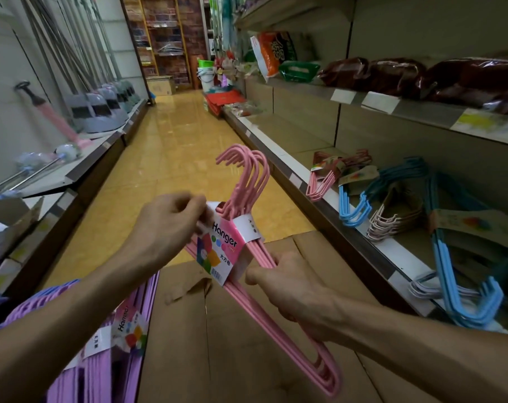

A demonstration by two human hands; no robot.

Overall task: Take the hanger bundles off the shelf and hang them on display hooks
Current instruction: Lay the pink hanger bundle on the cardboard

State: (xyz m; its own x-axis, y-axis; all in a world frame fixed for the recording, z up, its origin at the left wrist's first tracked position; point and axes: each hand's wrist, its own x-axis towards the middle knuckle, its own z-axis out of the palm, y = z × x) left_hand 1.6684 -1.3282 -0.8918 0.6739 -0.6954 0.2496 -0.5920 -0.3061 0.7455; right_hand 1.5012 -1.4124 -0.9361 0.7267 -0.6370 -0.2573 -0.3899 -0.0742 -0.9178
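Pink hanger bundle (248,199) held over cardboard box (247,344): label pinched by L hand (171,225), bars gripped by R hand (290,289).

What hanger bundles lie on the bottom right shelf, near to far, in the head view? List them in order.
Large blue bundle → beige bundle → smaller blue bundle → pink bundle. The pale bundle under the large blue one is left out, since the two overlap.
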